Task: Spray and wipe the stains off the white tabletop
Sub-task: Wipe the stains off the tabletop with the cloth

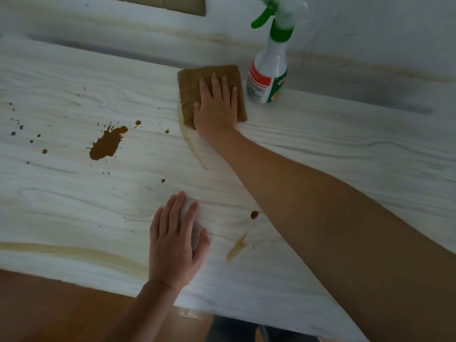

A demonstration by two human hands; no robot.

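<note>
My right hand [217,107] presses flat on a brown cloth [191,81] near the far edge of the white tabletop [320,144]. A faint brown smear [191,146] curves away from the cloth's left edge. My left hand [175,245] rests flat on the tabletop near the front edge, fingers apart, holding nothing. A large brown stain [106,144] with small splatter dots lies to the left. A brown drop [254,214] and a streak [237,246] lie between my arms. A spray bottle [270,70] with a green trigger stands upright just right of the cloth.
A pale brown smear [74,251] runs along the front left of the tabletop. Behind the table is a white wall [370,33]. Orange-brown floor [49,312] shows below the front edge.
</note>
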